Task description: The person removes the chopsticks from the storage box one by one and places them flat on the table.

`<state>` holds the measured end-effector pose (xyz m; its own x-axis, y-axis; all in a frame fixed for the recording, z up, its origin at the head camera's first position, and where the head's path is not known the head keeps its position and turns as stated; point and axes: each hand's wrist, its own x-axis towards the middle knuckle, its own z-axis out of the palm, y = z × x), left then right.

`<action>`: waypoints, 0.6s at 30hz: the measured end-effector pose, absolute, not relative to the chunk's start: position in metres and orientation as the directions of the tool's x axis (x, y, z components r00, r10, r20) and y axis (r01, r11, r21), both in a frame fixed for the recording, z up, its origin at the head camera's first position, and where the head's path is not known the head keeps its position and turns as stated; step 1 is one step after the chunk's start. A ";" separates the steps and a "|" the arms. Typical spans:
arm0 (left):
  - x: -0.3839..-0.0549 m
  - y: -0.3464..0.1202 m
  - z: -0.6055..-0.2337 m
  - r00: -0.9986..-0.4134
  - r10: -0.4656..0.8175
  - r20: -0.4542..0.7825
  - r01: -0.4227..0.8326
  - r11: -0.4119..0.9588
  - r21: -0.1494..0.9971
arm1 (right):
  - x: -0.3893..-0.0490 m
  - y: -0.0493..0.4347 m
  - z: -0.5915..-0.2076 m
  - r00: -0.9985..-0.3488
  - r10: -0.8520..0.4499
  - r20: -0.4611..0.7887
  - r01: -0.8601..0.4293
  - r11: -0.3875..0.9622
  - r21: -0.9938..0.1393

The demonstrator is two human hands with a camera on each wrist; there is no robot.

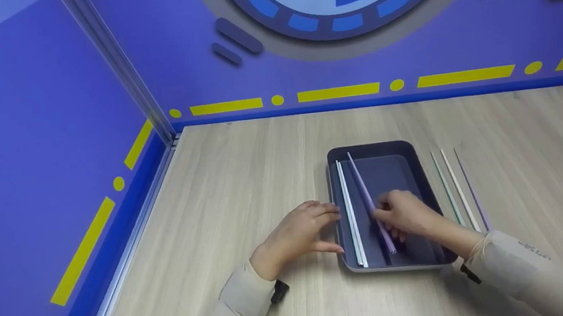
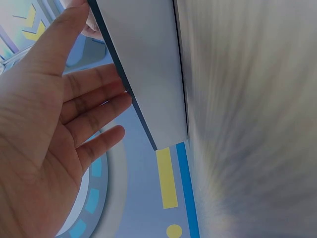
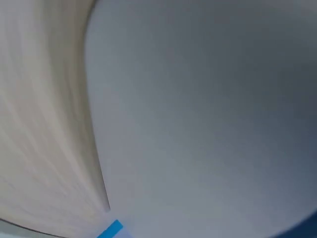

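From my remote station, the head view shows me 2 bare hands at a dark tray (image 1: 389, 173), which sits on a wood-grained bench (image 1: 241, 166). The hands are apart, 1 at the tray's left wall and 1 above its floor. The right hand (image 1: 408, 213) pinches the purple sticks (image 1: 368, 201), which lean within the tray's outline, far ends toward the far wall; they lie so close together that I cannot count them. The left hand (image 1: 308, 227) is spread, thumb away from the fingers; in the left wrist view I see its fingertips touching the tray's rim. Along the inner left side of the tray lie 2 pale sticks (image 1: 353, 217), nearly parallel. On the bench, just right of the tray, 3 more lie side by side: a green stick (image 1: 448, 189), a white stick (image 1: 459, 191) and a thin violet stick (image 1: 472, 189), their near ends close to the right sleeve (image 1: 514, 254). In the right wrist view, a smooth grey surface (image 3: 188, 119) fills most of my field. Behind the bench stands a blue panel (image 1: 305, 74) with yellow dashes.
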<state>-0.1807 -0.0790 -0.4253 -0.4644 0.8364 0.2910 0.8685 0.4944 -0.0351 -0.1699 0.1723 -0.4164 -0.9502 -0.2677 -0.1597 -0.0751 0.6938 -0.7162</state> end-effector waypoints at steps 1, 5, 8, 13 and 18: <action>-0.181 -0.079 -0.426 -0.466 0.836 0.290 0.868 0.495 -0.034 | -0.170 0.173 -0.416 -0.950 -0.267 -0.161 -0.076 0.698 -0.712; -0.180 -0.079 -0.426 -0.476 0.832 0.284 0.867 0.499 -0.009 | -0.170 0.178 -0.413 -0.949 -0.272 -0.156 -0.091 0.714 -0.694; -0.180 -0.080 -0.427 -0.479 0.830 0.285 0.867 0.499 0.006 | -0.170 0.181 -0.412 -0.950 -0.273 -0.149 -0.099 0.720 -0.687; -0.181 -0.079 -0.427 -0.469 0.834 0.290 0.871 0.491 -0.003 | -0.171 0.185 -0.410 -0.951 -0.267 -0.158 -0.087 0.719 -0.690; -0.181 -0.080 -0.426 -0.467 0.837 0.284 0.872 0.490 -0.008 | -0.171 0.190 -0.408 -0.951 -0.260 -0.169 -0.076 0.723 -0.687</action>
